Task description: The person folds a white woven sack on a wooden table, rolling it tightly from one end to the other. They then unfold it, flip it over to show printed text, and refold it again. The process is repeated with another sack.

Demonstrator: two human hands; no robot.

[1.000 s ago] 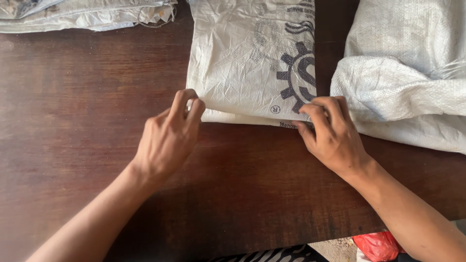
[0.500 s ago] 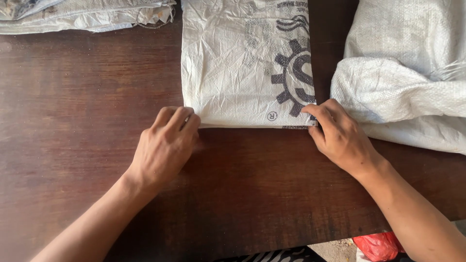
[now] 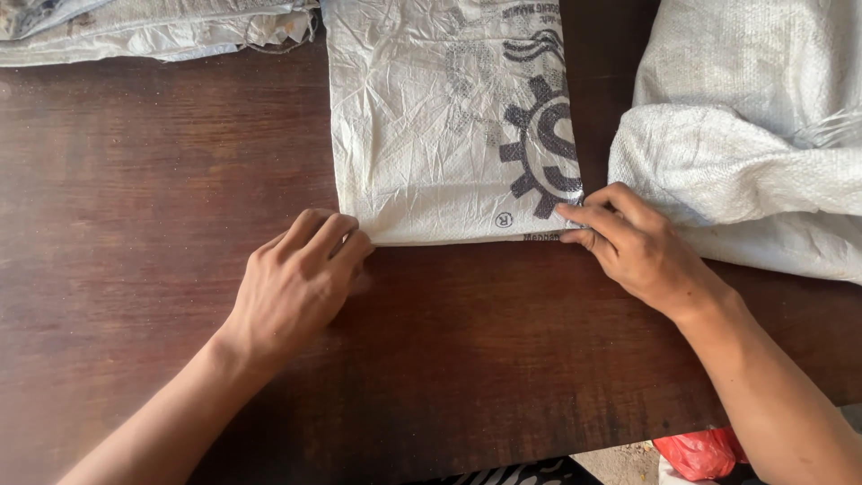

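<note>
A white woven sack point(image 3: 431, 135) with a dark gear-shaped print lies flat on the dark wooden table point(image 3: 153, 180). Its near edge is a straight fold. My left hand point(image 3: 301, 278) rests at the sack's near left corner, fingers curled against the folded edge. At the near right corner my right hand point(image 3: 628, 247) pinches the fold between fingers and thumb.
A crumpled heap of white sacks point(image 3: 745, 153) lies to the right, close beside my right hand. More folded sacks point(image 3: 153, 27) are stacked at the far left. Something red point(image 3: 700, 449) shows below the table's near edge at the right.
Both hands have slid the sack's folded edge toward me and squared it up. My left hand's fingers have drawn back from on top of the sack to its corner.
</note>
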